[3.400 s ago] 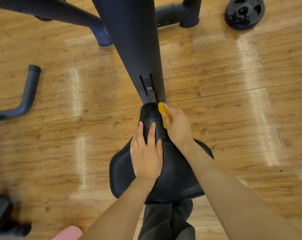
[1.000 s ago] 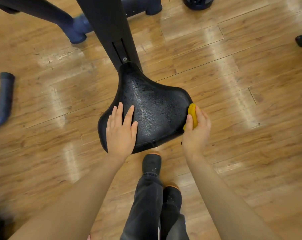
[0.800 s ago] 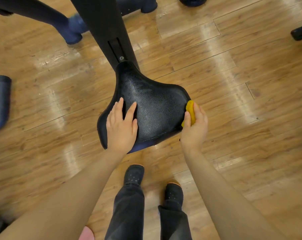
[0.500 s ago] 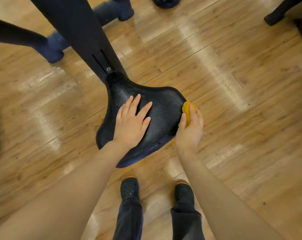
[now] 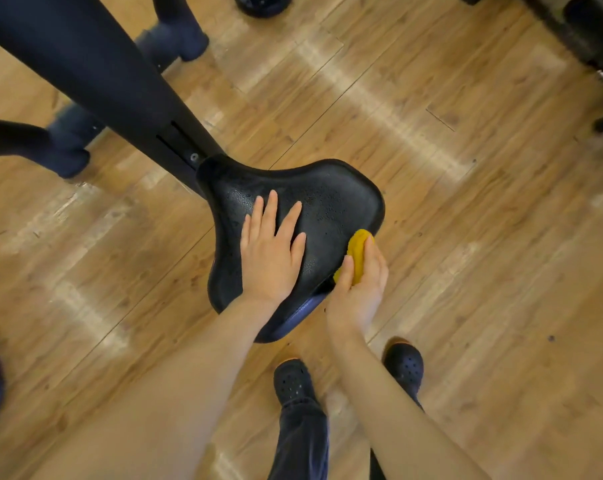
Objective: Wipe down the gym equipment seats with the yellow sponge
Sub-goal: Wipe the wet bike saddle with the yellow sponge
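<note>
A black textured bike saddle (image 5: 331,199) fills the middle of the head view, its narrow nose joined to a dark slanted frame post (image 5: 95,74). My left hand (image 5: 270,251) lies flat on the saddle's top with its fingers straight and spread. My right hand (image 5: 358,289) grips the yellow sponge (image 5: 357,252) between thumb and fingers and holds it against the saddle's rear right edge. Only part of the sponge shows past my fingers.
Wooden plank floor (image 5: 483,271) lies all around. Dark rounded frame feet (image 5: 68,147) stand at the upper left, and a black weight plate (image 5: 262,3) at the top edge. Dark equipment (image 5: 591,32) fills the upper right corner. My shoes (image 5: 294,382) are under the saddle.
The sponge has slid along the saddle's right edge toward its rear corner. My left hand has shifted further onto the middle of the seat. The view has swung, so the saddle looks turned.
</note>
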The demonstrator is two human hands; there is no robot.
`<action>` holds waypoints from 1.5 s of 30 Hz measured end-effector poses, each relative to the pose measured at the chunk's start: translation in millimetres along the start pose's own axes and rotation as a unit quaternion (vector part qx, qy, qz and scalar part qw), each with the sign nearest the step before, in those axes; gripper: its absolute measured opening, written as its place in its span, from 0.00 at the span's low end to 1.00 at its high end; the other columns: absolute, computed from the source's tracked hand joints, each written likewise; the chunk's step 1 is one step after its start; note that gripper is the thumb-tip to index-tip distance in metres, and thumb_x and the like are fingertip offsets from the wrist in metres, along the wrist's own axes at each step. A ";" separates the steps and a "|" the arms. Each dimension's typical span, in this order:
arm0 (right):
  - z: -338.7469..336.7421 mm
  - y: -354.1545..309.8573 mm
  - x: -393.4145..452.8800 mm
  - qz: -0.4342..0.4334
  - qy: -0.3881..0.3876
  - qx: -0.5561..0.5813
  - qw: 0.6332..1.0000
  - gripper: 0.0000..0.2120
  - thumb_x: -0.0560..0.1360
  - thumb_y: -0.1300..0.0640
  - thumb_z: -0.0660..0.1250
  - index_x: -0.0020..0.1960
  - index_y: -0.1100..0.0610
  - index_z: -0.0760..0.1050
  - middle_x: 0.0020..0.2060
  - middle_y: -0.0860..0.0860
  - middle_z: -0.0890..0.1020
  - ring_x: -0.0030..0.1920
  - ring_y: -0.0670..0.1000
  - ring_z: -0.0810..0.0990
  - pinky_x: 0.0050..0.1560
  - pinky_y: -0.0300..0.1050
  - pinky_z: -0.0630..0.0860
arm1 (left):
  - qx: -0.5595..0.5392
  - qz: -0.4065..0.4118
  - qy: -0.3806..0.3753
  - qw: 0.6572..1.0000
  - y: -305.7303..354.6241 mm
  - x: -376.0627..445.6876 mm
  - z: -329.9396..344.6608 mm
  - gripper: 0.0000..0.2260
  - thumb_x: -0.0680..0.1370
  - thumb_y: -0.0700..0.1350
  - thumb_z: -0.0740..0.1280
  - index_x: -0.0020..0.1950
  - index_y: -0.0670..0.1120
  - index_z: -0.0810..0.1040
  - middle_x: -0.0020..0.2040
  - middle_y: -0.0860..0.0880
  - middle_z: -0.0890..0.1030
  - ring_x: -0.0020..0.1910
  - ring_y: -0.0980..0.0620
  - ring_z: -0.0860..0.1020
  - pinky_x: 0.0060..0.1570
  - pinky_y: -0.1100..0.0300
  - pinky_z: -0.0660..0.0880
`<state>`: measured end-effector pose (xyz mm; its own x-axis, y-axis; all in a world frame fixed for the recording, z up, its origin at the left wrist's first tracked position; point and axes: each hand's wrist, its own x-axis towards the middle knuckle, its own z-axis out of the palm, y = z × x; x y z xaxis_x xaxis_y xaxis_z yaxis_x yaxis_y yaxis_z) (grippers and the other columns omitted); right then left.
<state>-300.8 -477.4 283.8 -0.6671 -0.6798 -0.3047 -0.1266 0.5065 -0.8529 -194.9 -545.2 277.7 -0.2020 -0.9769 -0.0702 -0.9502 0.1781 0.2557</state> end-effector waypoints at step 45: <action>42.4 -4.6 -78.6 0.145 0.095 0.096 0.980 0.25 0.82 0.59 0.57 0.77 0.56 0.54 0.70 0.55 0.62 0.58 0.35 0.61 0.46 0.15 0.59 | 0.030 0.186 -0.088 0.978 -71.1 -18.1 -25.2 0.24 0.81 0.55 0.51 0.76 0.50 0.64 0.78 0.43 0.59 0.77 0.43 0.56 0.72 0.47 0.59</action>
<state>-216.7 -448.8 293.7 -0.7810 -0.4019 -0.4781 0.2178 0.5422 -0.8115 -117.7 -543.2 285.1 -0.5685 -0.8089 -0.1501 -0.8148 0.5284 0.2386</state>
